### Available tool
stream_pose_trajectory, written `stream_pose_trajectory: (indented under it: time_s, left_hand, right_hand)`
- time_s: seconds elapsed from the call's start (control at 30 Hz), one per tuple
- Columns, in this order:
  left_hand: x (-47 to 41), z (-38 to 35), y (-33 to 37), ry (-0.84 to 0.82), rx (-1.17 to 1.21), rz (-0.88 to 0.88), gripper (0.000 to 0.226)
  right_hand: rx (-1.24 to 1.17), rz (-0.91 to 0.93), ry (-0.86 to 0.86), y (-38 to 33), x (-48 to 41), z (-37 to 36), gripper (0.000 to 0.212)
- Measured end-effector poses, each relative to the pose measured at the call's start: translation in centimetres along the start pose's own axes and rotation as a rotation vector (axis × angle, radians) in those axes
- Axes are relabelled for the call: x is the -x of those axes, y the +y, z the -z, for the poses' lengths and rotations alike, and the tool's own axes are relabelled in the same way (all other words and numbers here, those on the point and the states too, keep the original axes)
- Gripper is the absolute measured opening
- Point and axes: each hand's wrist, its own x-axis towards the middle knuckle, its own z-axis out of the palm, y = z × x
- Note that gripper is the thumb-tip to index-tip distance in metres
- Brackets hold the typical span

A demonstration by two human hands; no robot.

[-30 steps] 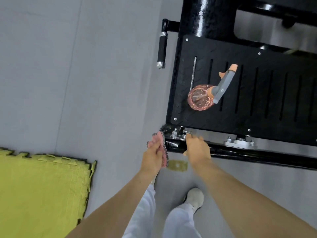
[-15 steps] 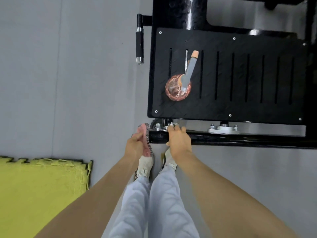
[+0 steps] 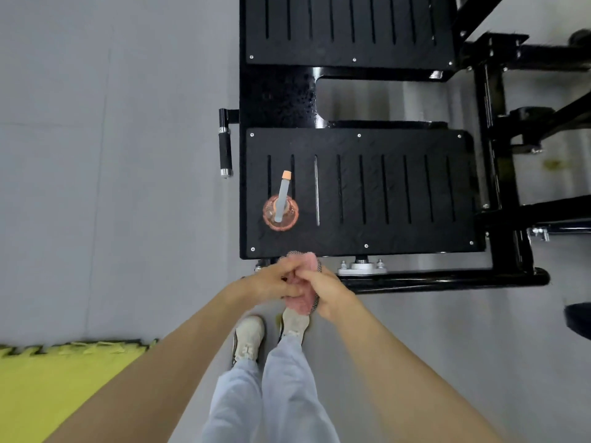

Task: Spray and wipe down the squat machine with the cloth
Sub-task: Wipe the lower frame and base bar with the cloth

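The black squat machine fills the upper right, with its near foot plate point(image 3: 399, 193) slotted and its front base tube point(image 3: 447, 281) low by my feet. A pink spray bottle point(image 3: 280, 213) with a grey trigger stands upright on the plate's left part. Just in front of the plate's near edge, my left hand point(image 3: 275, 281) and my right hand point(image 3: 326, 290) meet and both grip the pink cloth point(image 3: 302, 300), which is bunched between them. The cloth hangs above the base tube; contact with the machine cannot be seen.
A second slotted foot plate point(image 3: 348, 27) lies farther back. A black side handle point(image 3: 224, 148) with a chrome tip sticks out on the machine's left. A yellow foam mat point(image 3: 57, 388) covers the floor at lower left. My shoes point(image 3: 249, 338) stand on grey floor point(image 3: 112, 187).
My right hand left the base tube and joined my left hand on the cloth. Both hands shifted right, in front of the plate's edge. The view pulled back, showing the second plate.
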Motion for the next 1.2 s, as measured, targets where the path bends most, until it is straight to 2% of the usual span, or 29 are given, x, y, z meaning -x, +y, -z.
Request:
stream_pose_trajectory:
  time_s: [0.03,0.07,0.17,0.23,0.3,0.37,0.43,0.5,0.6,0.67,0.7,0.8,0.87,1.0,1.07,1.17,1.2]
  left_hand:
    - [-0.3,0.7,0.4,0.033,-0.115,0.033,0.077]
    - [-0.8,1.7,0.7,0.147,-0.2,0.084,0.084]
    - [-1.9,4.8,2.5,0.576,-0.229,0.17,0.102]
    - [-2.7,6.0,4.0,0.646,-0.247,0.103,0.108]
    - [-4.1,5.9,5.2,0.66,-0.24,-0.008,0.092]
    - [-5.7,5.1,6.1,0.76,-0.163,-0.057,0.058]
    - [-6.8,4.7,7.0,0.852,-0.121,-0.011,0.035]
    - [-6.9,4.9,7.4,0.905,-0.094,0.023,0.026]
    - [-4.5,6.2,7.3,0.969,0.011,-0.054,0.022]
    - [-2.1,7.6,6.7,0.979,-0.107,-0.12,0.018]
    - [-0.8,8.5,6.4,0.964,-0.203,-0.121,0.013]
    - [2.8,11.8,5.7,0.93,-0.334,-0.082,0.02]
    - [4.2,14.3,5.5,0.885,-0.265,-0.085,0.014]
    - [6.3,18.1,5.6,0.734,-0.147,-0.184,0.024]
    - [6.9,19.0,6.2,0.645,-0.134,-0.235,0.023]
    - [9.1,21.7,8.1,0.534,-0.156,-0.278,0.021]
    - [10.3,22.6,9.1,0.509,-0.151,-0.284,0.019]
  right_hand:
    - [0.059,0.002,0.04,-0.2,0.0,0.3,0.026]
    - [0.102,0.01,0.065,-0.4,0.0,0.9,0.023]
    - [0.146,0.039,0.109,-0.6,-0.1,2.6,0.029]
    - [0.169,0.051,0.144,-0.8,0.0,3.5,0.029]
    - [0.164,0.065,0.154,-1.1,0.3,4.4,0.026]
    - [0.166,0.064,0.165,-1.3,0.4,5.3,0.025]
    - [0.163,0.046,0.168,-1.2,0.1,5.9,0.021]
    - [0.158,0.041,0.199,-1.1,-0.3,6.0,0.019]
    - [0.136,0.074,0.242,-1.3,-0.8,6.0,0.063]
    - [0.101,0.121,0.23,-1.8,-0.6,5.7,0.085]
    - [0.098,0.15,0.213,-2.2,-0.4,5.3,0.088]
    - [0.148,0.2,0.164,-3.3,0.2,2.9,0.068]
    - [0.244,0.208,0.125,-4.1,0.3,0.8,0.046]
    - [0.31,0.076,0.056,-5.7,0.3,-4.4,0.025]
    - [0.245,0.033,0.061,-6.5,0.1,-6.8,0.024]
    - [0.106,0.006,0.093,-8.5,1.1,-11.4,0.039]
    - [0.053,0.013,0.099,-9.5,2.2,-13.1,0.035]
